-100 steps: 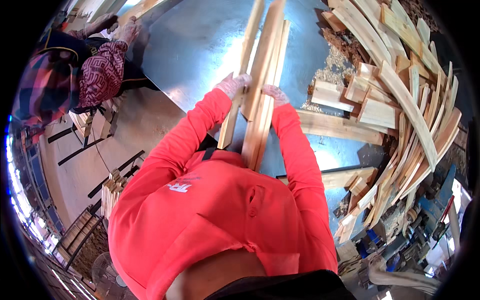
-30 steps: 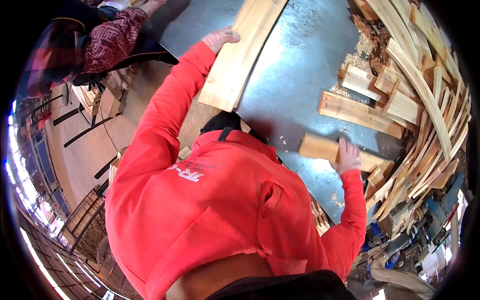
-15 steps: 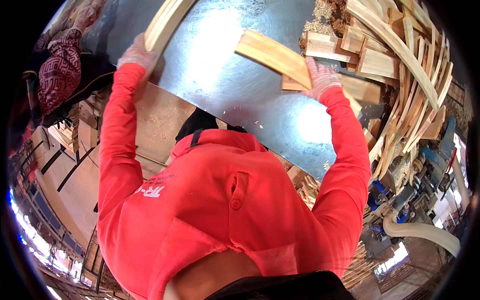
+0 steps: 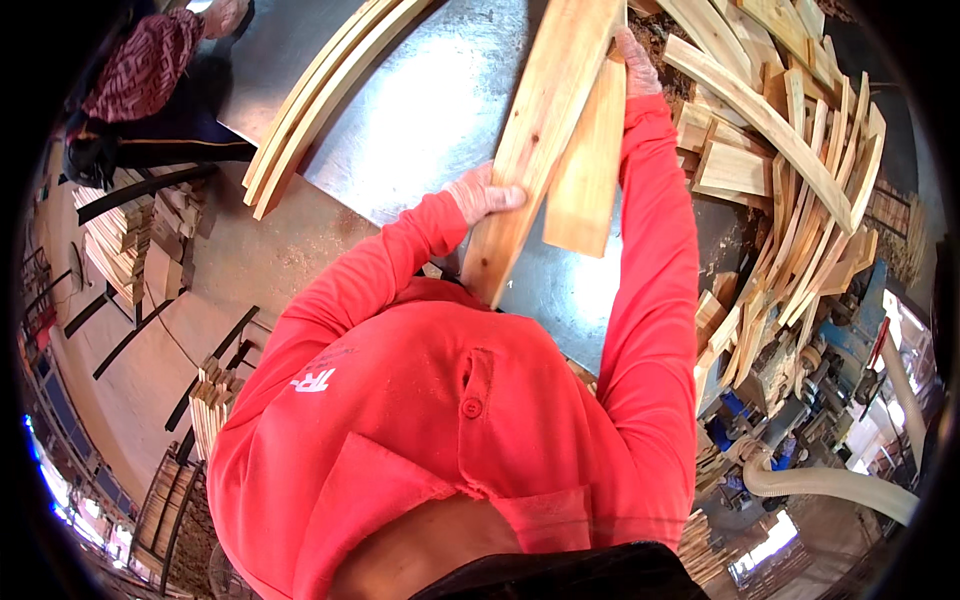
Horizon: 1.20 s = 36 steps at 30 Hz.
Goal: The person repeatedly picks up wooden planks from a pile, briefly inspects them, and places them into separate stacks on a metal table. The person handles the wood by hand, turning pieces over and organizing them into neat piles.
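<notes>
A long, knotted wooden board (image 4: 545, 135) slants over the metal table (image 4: 400, 150), its near end close to my body. My left hand (image 4: 483, 195) is closed on its left edge, thumb on top. Beneath and to its right lies a shorter, wider wooden board (image 4: 588, 165), partly covered by the long one. My right hand (image 4: 638, 68) grips the boards' right edge near the far end; its fingers are partly hidden, and I cannot tell whether it holds one board or both. Several curved wooden strips (image 4: 325, 95) lie side by side at the left, overhanging the table's near edge.
A heap of curved wood pieces (image 4: 790, 180) fills the right side, with shavings around it. Another person's patterned sleeve (image 4: 150, 65) shows at the far left. Stacked wood (image 4: 115, 245) stands left, below table height. A pale hose (image 4: 830, 485) and machinery lie at right.
My left hand has left the curved strips, which now lie at the left, and come right onto the long board. My right hand has moved farther away; the boards there have turned lengthwise toward me.
</notes>
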Each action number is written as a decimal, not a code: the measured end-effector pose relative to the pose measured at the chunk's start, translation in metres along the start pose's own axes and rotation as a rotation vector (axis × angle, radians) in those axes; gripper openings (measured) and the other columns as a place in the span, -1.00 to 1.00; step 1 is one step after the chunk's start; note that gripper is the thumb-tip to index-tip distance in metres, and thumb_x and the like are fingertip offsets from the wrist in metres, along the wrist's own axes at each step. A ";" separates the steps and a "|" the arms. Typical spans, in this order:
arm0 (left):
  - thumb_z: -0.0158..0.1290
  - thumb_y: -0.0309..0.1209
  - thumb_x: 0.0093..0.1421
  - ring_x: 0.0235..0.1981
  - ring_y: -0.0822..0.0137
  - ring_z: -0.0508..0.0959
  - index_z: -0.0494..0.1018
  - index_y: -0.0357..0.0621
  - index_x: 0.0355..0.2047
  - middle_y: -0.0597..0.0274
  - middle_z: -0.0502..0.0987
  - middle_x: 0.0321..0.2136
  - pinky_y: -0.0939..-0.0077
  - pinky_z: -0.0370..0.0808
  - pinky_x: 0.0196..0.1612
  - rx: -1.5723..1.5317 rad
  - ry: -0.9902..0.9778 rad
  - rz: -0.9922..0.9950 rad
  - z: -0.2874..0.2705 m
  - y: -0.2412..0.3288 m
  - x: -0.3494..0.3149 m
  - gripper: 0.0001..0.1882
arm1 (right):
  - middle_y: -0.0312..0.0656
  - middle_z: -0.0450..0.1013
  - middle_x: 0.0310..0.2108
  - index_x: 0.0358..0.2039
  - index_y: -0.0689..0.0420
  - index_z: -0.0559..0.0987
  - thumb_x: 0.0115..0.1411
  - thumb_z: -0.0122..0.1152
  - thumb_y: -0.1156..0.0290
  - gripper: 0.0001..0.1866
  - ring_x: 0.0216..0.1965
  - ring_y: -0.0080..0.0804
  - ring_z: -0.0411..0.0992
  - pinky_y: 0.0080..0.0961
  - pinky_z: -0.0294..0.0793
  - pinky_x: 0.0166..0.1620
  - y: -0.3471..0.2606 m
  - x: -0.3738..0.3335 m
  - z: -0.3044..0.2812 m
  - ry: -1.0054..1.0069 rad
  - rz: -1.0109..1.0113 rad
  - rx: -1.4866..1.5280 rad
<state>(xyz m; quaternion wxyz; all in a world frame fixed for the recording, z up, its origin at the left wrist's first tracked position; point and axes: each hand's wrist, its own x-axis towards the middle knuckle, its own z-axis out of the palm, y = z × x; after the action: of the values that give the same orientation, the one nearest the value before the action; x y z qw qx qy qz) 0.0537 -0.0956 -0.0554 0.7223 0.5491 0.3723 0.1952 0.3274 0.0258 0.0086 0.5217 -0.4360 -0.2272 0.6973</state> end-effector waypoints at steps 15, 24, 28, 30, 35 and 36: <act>0.29 -0.02 -0.06 0.04 -0.01 0.47 0.21 0.19 0.21 0.02 0.35 0.13 0.19 0.41 0.05 1.753 1.010 -0.107 -0.195 0.070 -0.039 -0.17 | 0.13 0.45 -0.06 0.03 0.34 0.38 0.21 0.10 0.19 -0.48 -0.14 0.00 0.47 -0.09 0.45 -0.02 0.110 -0.024 -0.007 0.285 0.078 0.135; 0.32 -0.15 -0.11 0.07 -0.03 0.46 0.13 0.08 0.27 -0.07 0.45 0.04 0.13 0.40 0.09 1.198 0.753 -0.428 -0.225 0.088 -0.040 -0.07 | -0.10 0.53 -0.15 0.05 0.18 0.39 0.14 0.26 0.28 -0.51 -0.21 -0.29 0.53 -0.31 0.52 -0.10 0.153 0.046 0.033 0.646 -0.177 -0.520; 0.30 -0.30 -0.10 0.01 -0.09 0.49 0.21 -0.04 0.19 -0.10 0.50 -0.04 0.14 0.45 0.01 1.157 0.812 -0.334 -0.256 0.097 -0.049 -0.18 | 0.02 0.33 0.17 0.26 0.03 0.26 0.14 0.03 -0.18 -0.22 0.18 -0.02 0.30 -0.25 0.28 0.21 0.121 0.070 0.105 0.233 0.198 -1.122; 0.29 -0.31 -0.08 0.03 -0.06 0.48 0.21 -0.04 0.20 -0.13 0.47 0.00 0.17 0.42 0.03 1.147 0.795 -0.329 -0.286 0.090 -0.057 -0.19 | 0.02 0.27 0.21 0.28 -0.01 0.24 0.20 -0.04 -0.13 -0.28 0.23 -0.09 0.25 -0.25 0.26 0.22 0.075 0.055 0.121 0.106 0.309 -1.525; 0.29 -0.21 -0.06 0.06 -0.01 0.46 0.07 -0.03 0.29 -0.11 0.44 0.04 0.19 0.38 0.08 1.161 0.735 -0.368 -0.360 0.045 -0.076 -0.06 | 0.00 0.40 0.06 0.19 -0.01 0.30 0.06 0.20 0.03 -0.31 0.08 -0.01 0.36 -0.15 0.35 0.11 -0.069 0.021 -0.026 0.611 -0.507 -2.337; 0.27 -0.19 -0.03 0.08 -0.03 0.44 0.01 -0.09 0.32 -0.15 0.43 0.05 0.19 0.37 0.11 1.229 0.703 -0.252 -0.402 0.009 -0.087 -0.03 | 0.00 0.44 0.00 0.13 -0.01 0.37 0.04 0.23 0.07 -0.37 0.03 -0.03 0.41 -0.15 0.41 0.05 -0.106 0.010 -0.062 0.772 -0.599 -2.442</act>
<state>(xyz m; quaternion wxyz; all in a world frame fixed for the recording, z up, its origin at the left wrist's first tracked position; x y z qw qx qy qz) -0.3040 0.1076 -0.0674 0.1372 0.7140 0.6859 0.0309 0.4348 0.0641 0.0543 -0.0416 -0.7267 -0.6318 -0.2664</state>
